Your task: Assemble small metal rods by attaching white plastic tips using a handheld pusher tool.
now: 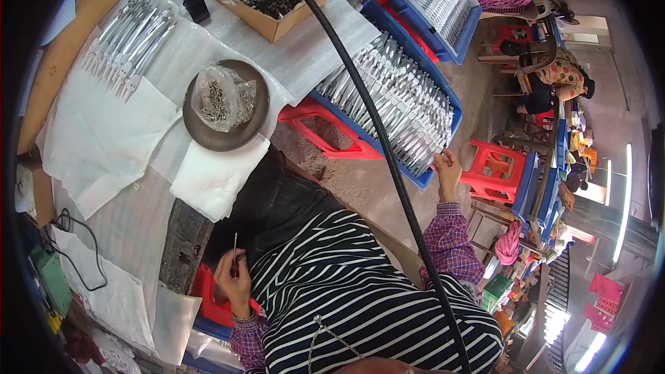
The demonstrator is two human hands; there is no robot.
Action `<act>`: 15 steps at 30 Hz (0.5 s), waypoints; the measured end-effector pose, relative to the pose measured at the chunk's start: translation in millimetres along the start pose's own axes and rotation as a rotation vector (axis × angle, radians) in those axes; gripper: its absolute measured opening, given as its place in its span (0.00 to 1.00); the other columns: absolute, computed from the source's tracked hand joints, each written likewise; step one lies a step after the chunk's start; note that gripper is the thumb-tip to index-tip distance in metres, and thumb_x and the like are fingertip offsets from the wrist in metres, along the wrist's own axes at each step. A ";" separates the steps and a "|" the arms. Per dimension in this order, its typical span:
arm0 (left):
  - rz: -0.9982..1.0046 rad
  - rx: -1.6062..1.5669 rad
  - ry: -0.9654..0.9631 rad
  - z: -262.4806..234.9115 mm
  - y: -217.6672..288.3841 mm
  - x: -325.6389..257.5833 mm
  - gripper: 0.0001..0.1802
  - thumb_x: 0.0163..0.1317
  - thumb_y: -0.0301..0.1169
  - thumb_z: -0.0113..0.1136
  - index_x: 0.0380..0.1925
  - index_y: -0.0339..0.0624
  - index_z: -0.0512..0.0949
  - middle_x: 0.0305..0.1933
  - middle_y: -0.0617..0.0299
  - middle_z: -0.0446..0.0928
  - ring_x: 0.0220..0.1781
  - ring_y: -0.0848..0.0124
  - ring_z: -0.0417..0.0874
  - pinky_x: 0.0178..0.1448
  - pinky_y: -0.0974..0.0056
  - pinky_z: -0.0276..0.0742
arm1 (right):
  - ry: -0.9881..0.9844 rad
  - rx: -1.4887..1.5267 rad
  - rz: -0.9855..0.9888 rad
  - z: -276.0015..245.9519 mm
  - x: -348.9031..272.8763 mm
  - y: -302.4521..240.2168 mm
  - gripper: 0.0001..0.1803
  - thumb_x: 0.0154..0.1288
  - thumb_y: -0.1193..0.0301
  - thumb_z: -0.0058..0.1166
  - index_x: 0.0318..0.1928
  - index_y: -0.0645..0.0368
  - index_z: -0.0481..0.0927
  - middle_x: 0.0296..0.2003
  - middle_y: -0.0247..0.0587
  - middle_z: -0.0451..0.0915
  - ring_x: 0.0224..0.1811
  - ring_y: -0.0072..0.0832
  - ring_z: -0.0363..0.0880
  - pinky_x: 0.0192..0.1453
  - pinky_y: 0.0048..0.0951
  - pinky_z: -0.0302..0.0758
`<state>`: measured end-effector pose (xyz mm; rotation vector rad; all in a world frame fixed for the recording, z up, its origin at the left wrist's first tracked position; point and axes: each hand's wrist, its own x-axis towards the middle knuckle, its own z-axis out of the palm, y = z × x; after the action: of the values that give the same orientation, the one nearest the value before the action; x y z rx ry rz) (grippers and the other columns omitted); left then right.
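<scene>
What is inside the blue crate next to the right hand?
Slim silvery metal pieces lie packed in rows inside the blue crate beside the right hand. The pieces cover the crate's bottom, so anything underneath cannot be seen; a black cable also hides a strip.

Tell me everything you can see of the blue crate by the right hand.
The blue crate is rectangular, seemingly plastic, and open-topped. Slim, silvery, metal-looking pieces fill it in overlapping rows. It lies diagonally in view, right of the white-covered table, apparently on a red stool. The right hand is at its right end; whether it touches crate or piece is unclear.
</scene>
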<state>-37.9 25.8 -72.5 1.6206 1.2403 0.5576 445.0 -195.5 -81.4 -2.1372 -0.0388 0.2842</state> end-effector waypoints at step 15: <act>-0.047 -0.032 -0.028 1.8 0.5 2.7 0.06 0.55 0.17 0.55 0.34 0.32 0.77 0.32 0.58 0.79 0.34 0.72 0.79 0.37 0.72 0.74 | 0.203 -0.035 -0.289 1.4 -7.5 -6.5 0.13 0.52 0.81 0.57 0.41 0.63 0.78 0.31 0.30 0.74 0.29 0.13 0.68 0.35 0.14 0.67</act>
<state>-35.2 27.5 -73.3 1.5638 1.2400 0.5207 438.0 -191.8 -75.3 -2.1515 -0.2341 -0.1034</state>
